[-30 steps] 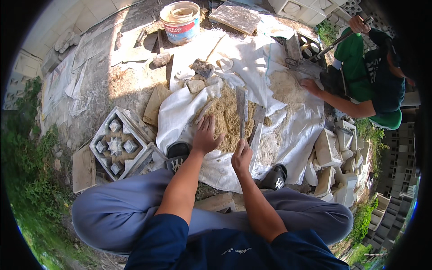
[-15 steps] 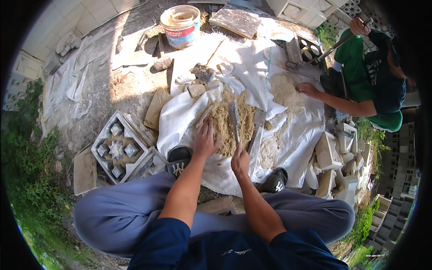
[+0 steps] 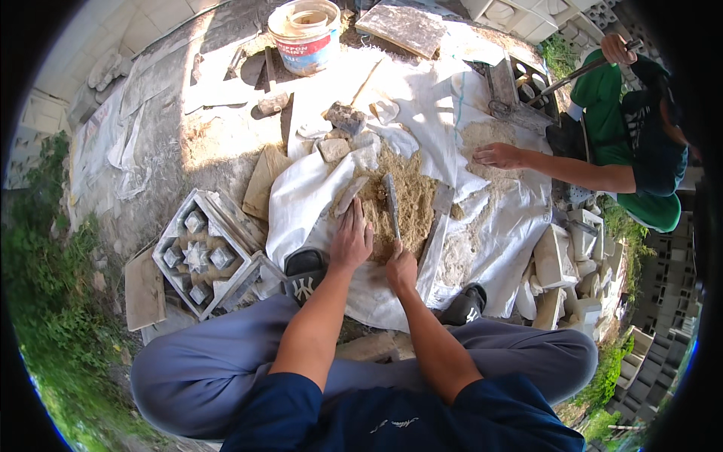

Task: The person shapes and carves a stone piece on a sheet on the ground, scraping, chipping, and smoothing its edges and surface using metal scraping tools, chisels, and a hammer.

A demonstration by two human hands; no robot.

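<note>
My right hand is closed round the near end of a narrow metal trowel. The blade points away from me over a heap of damp tan mortar mix on white woven sheeting. At the heap's left side, my left hand has its fingers stretched out, with the tips against a flat, pale elongated piece. Whether that piece is gripped is unclear. A wooden board lies along the heap's right edge.
A paint bucket stands behind, near a mallet. At left rests a star-patterned block mould; broken pale blocks pile up at right. A co-worker's hand hovers over dry sand; their other hand holds a rod.
The trowel blade has turned from its broad face to nearly edge-on. My left hand and the pale piece have shifted slightly right. The co-worker's lower hand has moved left over the sand.
</note>
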